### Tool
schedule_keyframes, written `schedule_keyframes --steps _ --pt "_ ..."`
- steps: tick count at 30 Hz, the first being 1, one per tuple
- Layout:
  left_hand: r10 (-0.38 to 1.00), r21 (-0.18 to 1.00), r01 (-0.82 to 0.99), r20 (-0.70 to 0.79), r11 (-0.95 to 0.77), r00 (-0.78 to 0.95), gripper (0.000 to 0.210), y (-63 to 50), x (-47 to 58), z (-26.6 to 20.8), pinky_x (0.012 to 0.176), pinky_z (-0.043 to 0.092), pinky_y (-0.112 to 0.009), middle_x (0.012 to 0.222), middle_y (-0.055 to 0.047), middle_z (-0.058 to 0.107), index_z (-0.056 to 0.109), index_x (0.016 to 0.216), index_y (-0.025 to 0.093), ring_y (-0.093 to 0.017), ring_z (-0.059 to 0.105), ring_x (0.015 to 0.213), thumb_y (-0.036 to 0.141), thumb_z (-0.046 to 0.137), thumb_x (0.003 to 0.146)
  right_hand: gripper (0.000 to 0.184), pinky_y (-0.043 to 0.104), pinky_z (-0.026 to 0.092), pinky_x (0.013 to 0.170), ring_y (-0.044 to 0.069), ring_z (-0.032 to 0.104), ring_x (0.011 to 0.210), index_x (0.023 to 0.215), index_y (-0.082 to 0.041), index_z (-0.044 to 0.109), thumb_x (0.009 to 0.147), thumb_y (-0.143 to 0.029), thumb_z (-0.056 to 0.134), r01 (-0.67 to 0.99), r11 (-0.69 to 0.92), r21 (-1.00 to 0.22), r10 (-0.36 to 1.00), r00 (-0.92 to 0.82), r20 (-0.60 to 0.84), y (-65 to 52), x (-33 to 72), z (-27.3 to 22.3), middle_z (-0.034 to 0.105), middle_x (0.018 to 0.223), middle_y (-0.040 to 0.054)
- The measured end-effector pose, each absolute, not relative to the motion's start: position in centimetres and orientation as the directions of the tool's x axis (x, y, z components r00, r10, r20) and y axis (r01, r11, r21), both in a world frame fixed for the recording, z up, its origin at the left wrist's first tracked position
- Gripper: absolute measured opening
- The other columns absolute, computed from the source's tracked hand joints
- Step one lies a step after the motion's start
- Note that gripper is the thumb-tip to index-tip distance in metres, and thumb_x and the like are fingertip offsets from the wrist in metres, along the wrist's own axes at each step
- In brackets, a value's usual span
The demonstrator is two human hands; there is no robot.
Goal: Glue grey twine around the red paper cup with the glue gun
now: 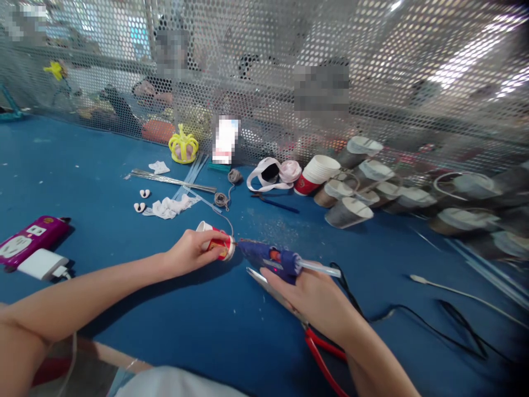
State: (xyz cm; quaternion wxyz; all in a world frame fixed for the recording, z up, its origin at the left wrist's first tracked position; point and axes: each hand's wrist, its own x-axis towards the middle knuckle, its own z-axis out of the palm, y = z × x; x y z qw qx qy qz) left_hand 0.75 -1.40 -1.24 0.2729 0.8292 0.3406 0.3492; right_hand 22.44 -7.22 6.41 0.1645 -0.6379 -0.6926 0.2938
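Note:
My left hand (196,252) is closed round a small red and white paper cup (225,246), tipped on its side above the blue table. Grey yarn runs from near the cup back to a loose coil of yarn (222,199). In my right hand (316,295) is a blue hot glue gun (264,256), with a clear glue stick (320,268) sticking out of its rear. Its nozzle points left and meets or nearly meets the cup's end; actual contact I cannot tell. Scissors with red handles (324,353) lie partly under my right hand.
Several yarn-wrapped cups (349,213) and a stack of paper cups (318,171) stand at back right. A yellow crown (184,148), metal wires (173,181) and white cloth scraps (171,207) lie behind the left hand. A purple power strip (35,237) sits left; black cable (425,325) trails right.

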Motion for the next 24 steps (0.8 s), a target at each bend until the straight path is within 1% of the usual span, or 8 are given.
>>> schedule_keyframes --steps 3,5,9,11,13,16,19,24 --pt "0.78 0.718 0.378 0.369 -0.584 0.505 0.025 -1.4 0.8 -1.1 0.055 0.045 -0.018 0.072 -0.003 0.069 0.063 0.1 0.012 -0.009 0.057 0.054 0.022 0.05 0.081 0.021 0.024 0.034 0.038 0.01 0.041 0.035 0.06 -0.021 0.052 0.075 -0.035 0.05 0.783 0.017 -0.622 0.984 -0.124 -0.129 -7.6 22.4 6.3 0.047 0.042 -0.0049" --pt "0.789 0.732 0.373 0.361 -0.57 0.498 0.025 -1.3 0.9 -1.1 0.056 0.045 -0.019 0.077 -0.004 0.07 0.063 0.099 0.012 -0.01 0.058 0.057 0.022 0.049 0.081 0.021 0.024 0.033 0.037 0.011 0.041 0.033 0.058 -0.022 0.052 0.074 -0.036 0.052 0.782 -0.004 -0.623 0.985 -0.103 -0.136 -7.9 22.3 6.2 0.045 0.037 -0.0058" --pt "0.805 0.745 0.379 0.348 -0.549 0.481 0.024 -1.2 0.9 -1.1 0.056 0.046 -0.019 0.084 -0.006 0.07 0.064 0.097 0.012 -0.011 0.06 0.061 0.023 0.05 0.08 0.026 0.025 0.034 0.036 0.012 0.043 0.029 0.054 -0.022 0.052 0.071 -0.04 0.057 0.744 -0.119 -0.658 0.979 -0.022 -0.201 -8.1 22.5 6.0 0.044 0.031 -0.0051" --pt "0.818 0.74 0.401 0.347 -0.539 0.459 0.025 -1.1 0.9 -1.2 0.052 0.045 -0.018 0.075 -0.005 0.07 0.064 0.097 0.012 -0.009 0.058 0.054 0.025 0.051 0.08 0.027 0.025 0.034 0.034 0.013 0.045 0.029 0.053 -0.022 0.052 0.069 -0.042 0.059 0.697 -0.185 -0.693 0.972 0.024 -0.236 -8.0 23.1 6.0 0.046 0.032 -0.0038" --pt "0.815 0.721 0.414 0.373 -0.556 0.444 0.025 -1.0 0.8 -1.2 0.049 0.044 -0.018 0.064 -0.003 0.068 0.064 0.097 0.012 -0.009 0.056 0.048 0.025 0.051 0.08 0.027 0.025 0.037 0.035 0.012 0.046 0.031 0.052 -0.021 0.052 0.067 -0.042 0.061 0.644 -0.209 -0.736 0.974 0.067 -0.218 -7.5 23.9 5.9 0.048 0.034 -0.0029" --pt "0.744 0.628 0.408 0.487 -0.662 0.458 0.023 -1.1 0.6 -1.0 0.054 0.047 -0.018 0.067 -0.003 0.07 0.063 0.097 0.012 -0.01 0.061 0.052 0.024 0.052 0.08 0.024 0.023 0.04 0.039 0.011 0.049 0.039 0.055 -0.019 0.055 0.063 -0.039 0.066 0.504 -0.215 -0.837 0.971 0.202 -0.128 -6.0 25.4 5.6 0.053 0.042 -0.0015" --pt "0.626 0.484 0.398 0.614 -0.779 0.48 0.02 -1.5 0.6 -0.5 0.056 0.048 -0.017 0.072 -0.005 0.072 0.063 0.095 0.013 -0.011 0.065 0.057 0.022 0.053 0.08 0.024 0.021 0.041 0.041 0.01 0.052 0.047 0.069 -0.016 0.061 0.059 -0.035 0.07 0.369 -0.247 -0.896 0.937 0.328 -0.123 -4.2 26.8 4.9 0.062 0.06 0.002" --pt "0.45 0.291 0.369 0.75 -0.883 0.485 0.016 -2.0 0.7 0.6 0.046 0.044 -0.016 0.06 -0.002 0.069 0.061 0.09 0.013 -0.009 0.06 0.045 0.022 0.052 0.081 0.026 0.021 0.041 0.041 0.008 0.048 0.042 0.058 -0.015 0.056 0.068 -0.038 0.063 0.413 -0.318 -0.853 0.924 0.336 -0.182 -1.7 27.8 3.0 0.057 0.054 0.0019"
